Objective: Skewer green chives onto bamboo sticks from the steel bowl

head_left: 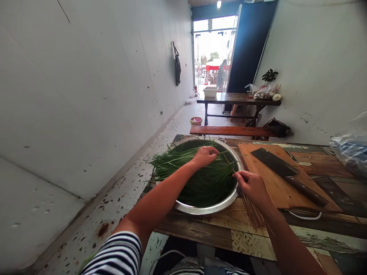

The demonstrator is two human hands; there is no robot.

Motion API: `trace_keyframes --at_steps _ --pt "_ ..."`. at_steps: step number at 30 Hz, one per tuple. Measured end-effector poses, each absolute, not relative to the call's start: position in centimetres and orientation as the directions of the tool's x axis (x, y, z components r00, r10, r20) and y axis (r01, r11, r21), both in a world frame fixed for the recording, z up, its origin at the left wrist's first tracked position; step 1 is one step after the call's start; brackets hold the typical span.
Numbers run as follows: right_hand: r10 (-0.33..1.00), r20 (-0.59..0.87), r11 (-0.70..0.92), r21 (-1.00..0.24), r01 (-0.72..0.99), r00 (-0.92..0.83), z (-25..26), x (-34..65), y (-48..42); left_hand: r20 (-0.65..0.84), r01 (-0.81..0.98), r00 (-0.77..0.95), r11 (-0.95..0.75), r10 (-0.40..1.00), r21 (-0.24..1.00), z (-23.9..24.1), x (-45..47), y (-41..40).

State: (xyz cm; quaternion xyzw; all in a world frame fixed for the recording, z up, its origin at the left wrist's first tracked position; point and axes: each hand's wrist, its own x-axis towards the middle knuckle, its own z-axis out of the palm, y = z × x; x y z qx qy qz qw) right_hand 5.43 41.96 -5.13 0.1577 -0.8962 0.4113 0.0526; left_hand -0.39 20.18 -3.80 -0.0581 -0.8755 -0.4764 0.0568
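A wide steel basin [208,209] holds a heap of long green garlic chives [177,162], some hanging over its left rim. Over the heap, the fingers of my left hand [204,157] are pinched on a chive leaf whose tip points right. My right hand [250,182] is at the basin's right rim, thumb and fingertips closed on a thin bamboo skewer [228,162]. That skewer slants up and left, its far end close to my left fingertips. Whether it passes through the leaf is too small to tell. More bamboo skewers [254,215] lie beneath my right wrist.
A cleaver [275,162] rests on a wooden cutting board [266,191] to the right. A plastic bag [351,152] sits at the table's far right. Beyond stand a bench [229,130] and another table [235,98] with a white tub [210,91]. A wall runs along the left.
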Motion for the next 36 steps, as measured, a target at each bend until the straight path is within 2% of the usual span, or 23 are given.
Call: trace_keyframes --at_steps 10,20,36 --pt "-0.242 0.211 0.606 -0.729 -0.318 -0.947 -4.84 5.52 41.90 0.142 0.158 -0.987 0.474 0.069 0.866 -3.85 -0.16 20.26" --pt "-0.245 0.234 0.595 -0.730 -0.336 -0.941 -5.00 5.41 41.89 0.133 0.138 -0.990 0.477 0.045 0.868 -3.74 -0.14 20.26" --pt "-0.241 0.187 0.608 -0.736 -0.298 -0.952 -5.03 5.45 41.94 0.115 0.125 -0.992 0.442 0.049 0.888 -3.35 0.28 20.37"
